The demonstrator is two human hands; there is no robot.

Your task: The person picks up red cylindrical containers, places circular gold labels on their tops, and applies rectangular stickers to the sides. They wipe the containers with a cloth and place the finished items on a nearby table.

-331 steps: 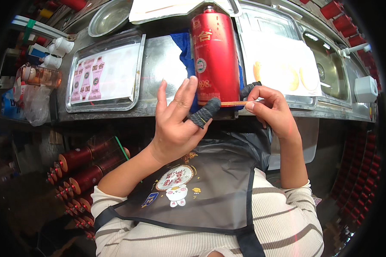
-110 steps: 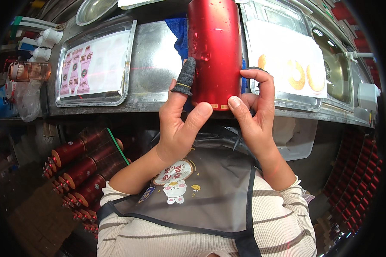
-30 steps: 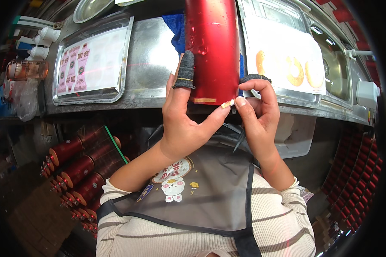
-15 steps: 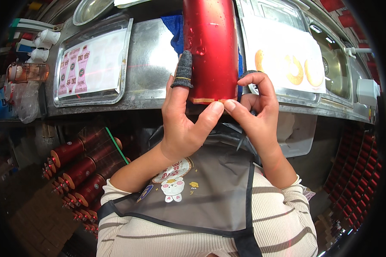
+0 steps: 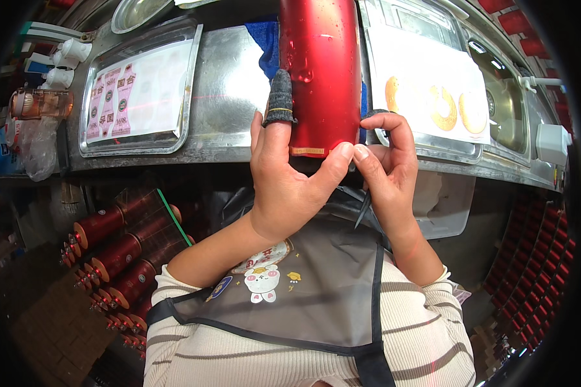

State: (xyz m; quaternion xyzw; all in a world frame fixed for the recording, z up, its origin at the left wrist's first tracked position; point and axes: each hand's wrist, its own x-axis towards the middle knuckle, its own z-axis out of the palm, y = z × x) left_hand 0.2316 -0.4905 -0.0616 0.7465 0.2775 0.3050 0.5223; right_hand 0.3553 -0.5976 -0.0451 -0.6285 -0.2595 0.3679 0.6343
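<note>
A glossy red bottle [image 5: 323,77] with water drops lies lengthwise before me, its near end at the counter edge. A narrow gold strip label [image 5: 308,151] runs along that end. My left hand [image 5: 287,161] grips the bottle's left side, its index finger in a dark grey finger cot [image 5: 280,97] and its thumb pressing the strip's right part. My right hand [image 5: 394,161] is curled at the right side, its thumb tip meeting the left thumb. A dark, thin pointed tool [image 5: 363,211], perhaps tweezers, sticks out below the right palm. The strip's right end is hidden by the thumbs.
Under the bottle is a blue cloth [image 5: 263,42] on the metal counter [image 5: 229,97]. A tray [image 5: 190,109] of printed label sheets lies left; a white sheet with gold ring labels [image 5: 426,77] lies right, beside a sink [image 5: 513,103]. Red bottles [image 5: 119,251] stand racked below.
My left thumb has slid right and slightly up along the strip. The right thumb has shifted right too, and more of the pointed tool shows.
</note>
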